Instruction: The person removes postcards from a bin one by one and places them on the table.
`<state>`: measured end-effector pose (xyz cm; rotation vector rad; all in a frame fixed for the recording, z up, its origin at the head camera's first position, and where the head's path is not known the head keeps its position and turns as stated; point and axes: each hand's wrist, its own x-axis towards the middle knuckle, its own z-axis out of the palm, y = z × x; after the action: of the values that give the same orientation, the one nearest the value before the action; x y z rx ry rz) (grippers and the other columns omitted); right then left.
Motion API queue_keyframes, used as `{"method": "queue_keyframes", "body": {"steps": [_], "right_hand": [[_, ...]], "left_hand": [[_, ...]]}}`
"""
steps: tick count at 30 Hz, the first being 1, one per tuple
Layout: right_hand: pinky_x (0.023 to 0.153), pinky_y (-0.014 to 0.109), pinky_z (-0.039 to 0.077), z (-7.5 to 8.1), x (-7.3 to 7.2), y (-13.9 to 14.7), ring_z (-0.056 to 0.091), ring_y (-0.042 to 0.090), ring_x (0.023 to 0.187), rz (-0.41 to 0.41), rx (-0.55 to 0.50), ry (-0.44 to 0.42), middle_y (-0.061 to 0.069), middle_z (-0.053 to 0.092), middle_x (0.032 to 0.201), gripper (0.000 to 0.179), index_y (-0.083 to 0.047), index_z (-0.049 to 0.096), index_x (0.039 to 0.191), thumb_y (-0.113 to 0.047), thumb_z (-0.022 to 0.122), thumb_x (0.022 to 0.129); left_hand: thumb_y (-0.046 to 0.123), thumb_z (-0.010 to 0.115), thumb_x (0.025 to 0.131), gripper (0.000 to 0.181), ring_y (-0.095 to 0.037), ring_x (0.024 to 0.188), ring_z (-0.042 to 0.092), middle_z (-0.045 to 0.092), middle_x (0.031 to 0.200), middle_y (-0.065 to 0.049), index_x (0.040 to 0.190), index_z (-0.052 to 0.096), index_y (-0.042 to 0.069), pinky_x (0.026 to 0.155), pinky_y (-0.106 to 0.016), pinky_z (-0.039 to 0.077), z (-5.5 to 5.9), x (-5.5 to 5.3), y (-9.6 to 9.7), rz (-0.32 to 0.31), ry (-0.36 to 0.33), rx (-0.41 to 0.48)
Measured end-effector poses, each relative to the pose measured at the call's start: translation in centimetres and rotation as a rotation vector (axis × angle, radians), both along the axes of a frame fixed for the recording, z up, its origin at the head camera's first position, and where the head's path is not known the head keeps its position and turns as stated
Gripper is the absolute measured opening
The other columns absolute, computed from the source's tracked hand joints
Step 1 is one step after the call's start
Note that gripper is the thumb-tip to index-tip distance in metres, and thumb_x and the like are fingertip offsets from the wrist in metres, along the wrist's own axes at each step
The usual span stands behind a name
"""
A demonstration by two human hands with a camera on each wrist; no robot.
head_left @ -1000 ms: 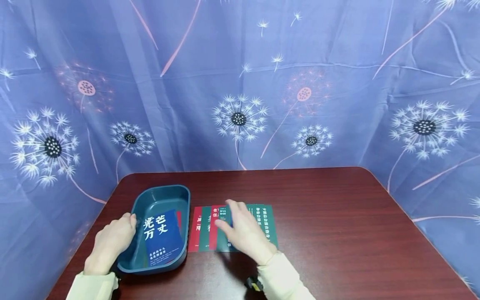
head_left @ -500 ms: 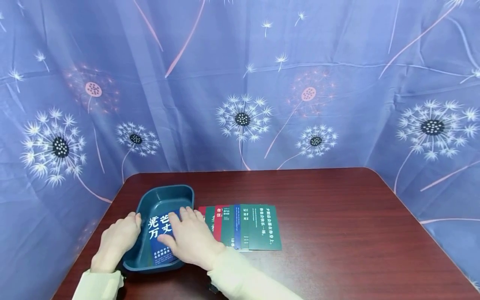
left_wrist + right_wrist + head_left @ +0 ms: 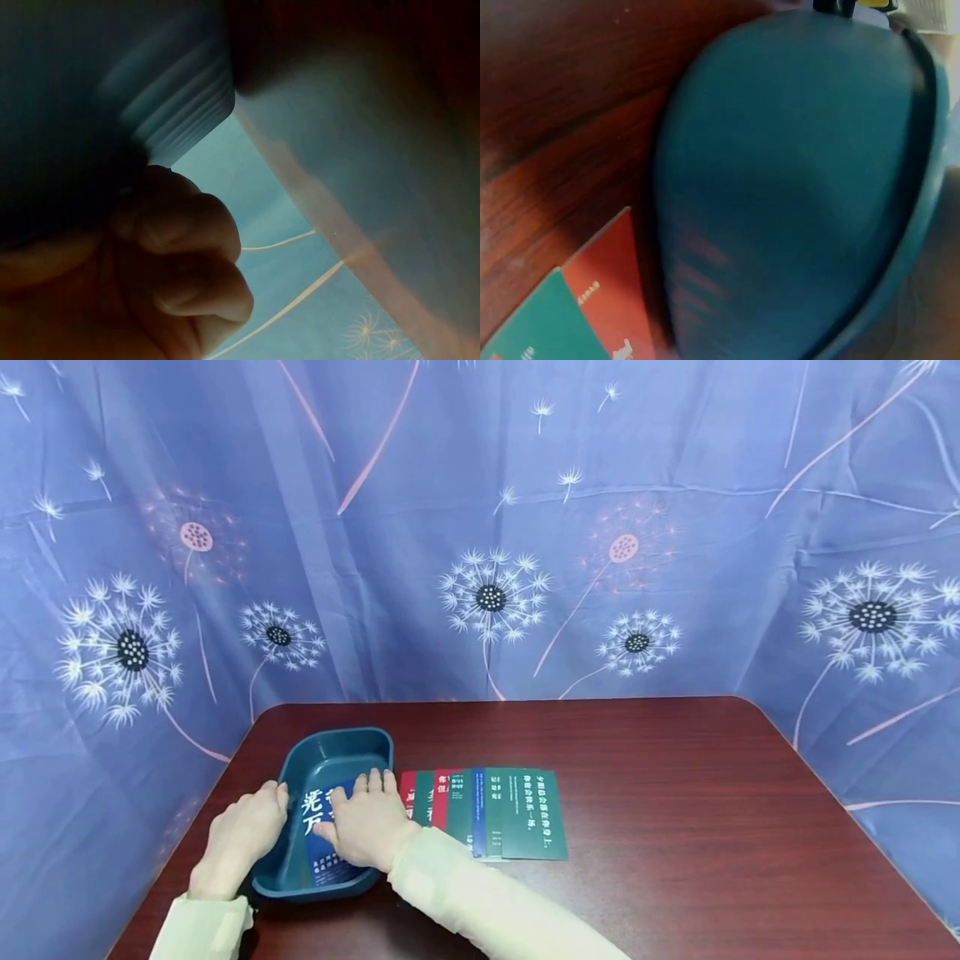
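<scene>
A dark teal plastic basin [image 3: 322,757] stands at the left of the table, with a blue card [image 3: 328,869] bearing white characters on top inside it. My left hand [image 3: 245,833] grips the basin's left rim; in the left wrist view its curled fingers [image 3: 199,225] sit against the ribbed outer wall. My right hand [image 3: 369,823] reaches over the right rim and rests on the blue card, fingers extended and hiding part of it. In the right wrist view the basin's outer wall [image 3: 787,165] fills the middle and the hand is hidden.
Right of the basin, a row of overlapping green, red and blue cards [image 3: 534,817] lies on the reddish-brown wooden table [image 3: 675,810]. Its leftmost red card [image 3: 611,281] lies close beside the basin. A blue dandelion-patterned curtain [image 3: 405,610] hangs behind and at both sides.
My right hand has moved left from over the row of cards into the basin, onto the blue card. My left hand keeps its grip on the rim. The head view has shifted slightly.
</scene>
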<state>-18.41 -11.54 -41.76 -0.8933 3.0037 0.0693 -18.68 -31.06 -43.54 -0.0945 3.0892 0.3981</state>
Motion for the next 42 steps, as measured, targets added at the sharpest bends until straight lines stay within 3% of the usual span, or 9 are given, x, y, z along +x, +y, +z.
{"method": "queue_keyframes", "body": {"steps": [7,12,21,26,34,42], "right_hand": [[0.115,0.05,0.013,-1.2,-0.9,-1.0,0.044,0.027,0.133,-0.062,0.046,-0.072,0.004,0.051,0.142,0.068,-0.031,0.045,0.147,-0.07,0.03,0.094],[0.116,0.05,0.007,-1.8,-1.5,-1.9,0.04,0.02,0.137,-0.111,0.115,-0.103,-0.002,0.05,0.144,0.078,-0.03,0.035,0.152,-0.076,0.026,0.09],[0.115,0.053,0.007,-2.6,-1.8,-3.2,0.038,0.02,0.138,-0.139,0.238,-0.141,-0.011,0.056,0.136,0.099,-0.032,0.02,0.156,-0.09,0.016,0.076],[0.114,0.055,0.011,-3.1,-1.5,-3.4,0.041,0.02,0.136,-0.113,0.323,-0.081,-0.009,0.055,0.137,0.102,-0.031,0.024,0.155,-0.092,0.022,0.073],[0.112,0.047,0.022,-3.6,-1.7,-3.2,0.051,0.017,0.125,-0.121,0.214,-0.001,-0.003,0.058,0.134,0.102,-0.026,0.038,0.15,-0.088,0.045,0.068],[0.102,0.037,0.036,-3.7,-1.9,-2.9,0.052,0.015,0.112,-0.128,0.123,0.104,0.0,0.059,0.125,0.113,-0.021,0.038,0.148,-0.088,0.056,0.058]], "left_hand": [[0.024,0.035,0.105,0.038,-0.04,0.071,0.06,0.06,0.085,-0.027,0.105,0.054,-0.009,0.065,-0.06,0.049,-0.1,0.1,0.1,0.005,0.012,-0.011],[0.025,0.034,0.105,0.039,-0.041,0.072,0.06,0.06,0.086,-0.028,0.106,0.054,-0.009,0.065,-0.061,0.049,0.0,0.0,0.2,0.005,0.006,-0.008],[0.024,0.035,0.105,0.038,-0.042,0.071,0.061,0.06,0.086,-0.029,0.105,0.055,-0.008,0.063,-0.06,0.049,-0.2,-0.1,0.3,0.01,-0.003,-0.006],[0.024,0.035,0.105,0.038,-0.042,0.072,0.061,0.06,0.086,-0.029,0.104,0.055,-0.008,0.063,-0.06,0.049,-0.1,0.0,0.2,0.012,0.006,-0.002],[0.025,0.035,0.105,0.038,-0.038,0.069,0.061,0.06,0.084,-0.026,0.105,0.054,-0.008,0.062,-0.059,0.049,-0.2,-0.1,0.2,0.011,-0.003,-0.002],[0.027,0.034,0.105,0.041,-0.034,0.069,0.06,0.06,0.085,-0.025,0.109,0.053,-0.009,0.064,-0.058,0.05,0.0,-0.2,0.1,0.02,-0.022,0.002]]}}
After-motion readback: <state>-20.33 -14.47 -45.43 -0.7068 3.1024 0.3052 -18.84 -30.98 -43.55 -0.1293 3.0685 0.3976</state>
